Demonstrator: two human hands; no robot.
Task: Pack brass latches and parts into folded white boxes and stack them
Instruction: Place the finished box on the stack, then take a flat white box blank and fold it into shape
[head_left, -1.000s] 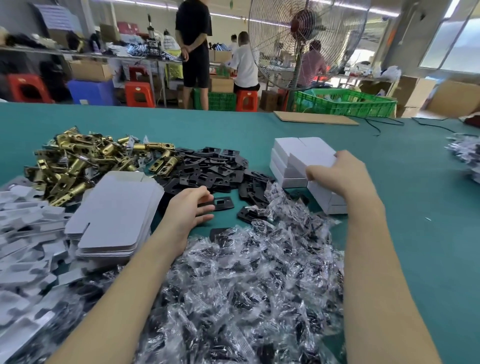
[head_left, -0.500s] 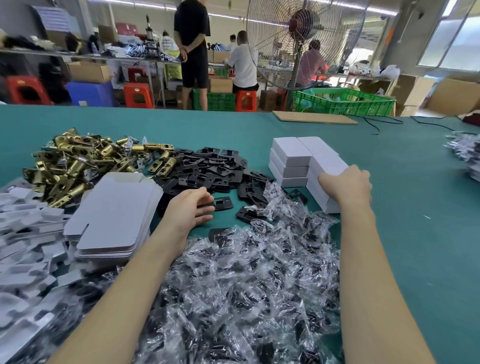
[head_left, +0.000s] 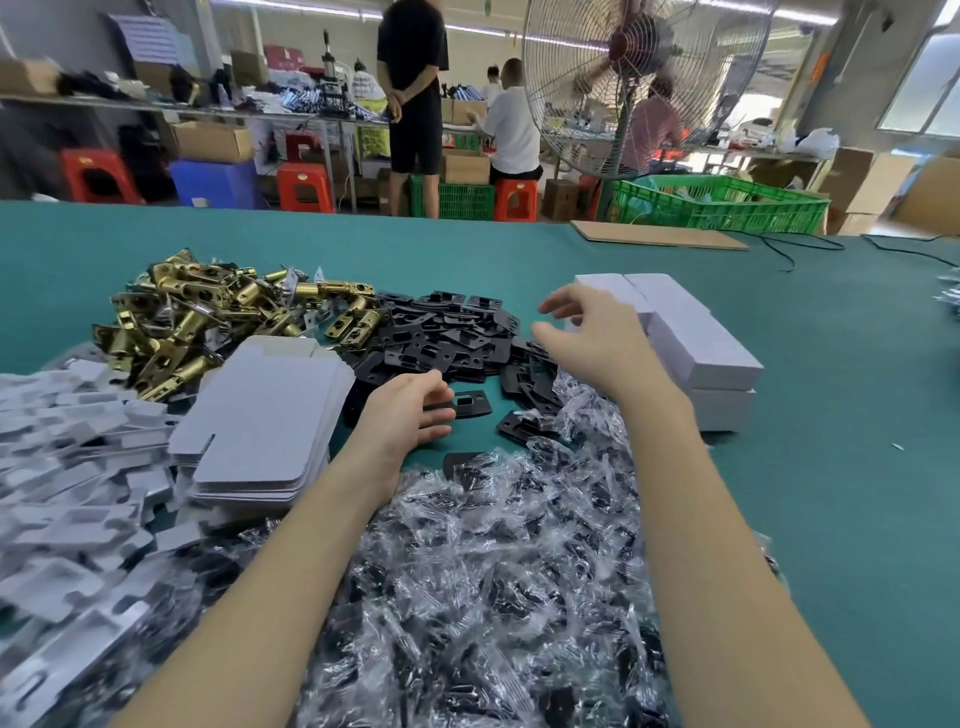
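Step in hand: between boxes, as we judge it. Closed boxes (head_left: 701, 343) sit stacked in the centre right of the frame, on the green surface (head_left: 831, 467).

Right hand (head_left: 597, 343): hovers just left of the stack, fingers apart and loosely bent, holding nothing.

Left hand (head_left: 410, 410): centre frame, fingers loosely curled and apart, over a loose black plate (head_left: 470, 404); whether it touches the plate we cannot tell.

Stock: brass latches (head_left: 208, 317) heaped upper left; black plates (head_left: 441, 332) piled beside them; flat box blanks (head_left: 265, 421) stacked at centre left; bagged parts (head_left: 493, 571) filling the lower centre; white inserts (head_left: 67, 493) along the left edge.

Next move, our judgement: we lift one blank, fold it, then gather a latch, plate and bag.

Hard to make out: bag contents show only as dark shapes under glare; the inserts blur at lower left; the far end of the stack hides behind the right hand.
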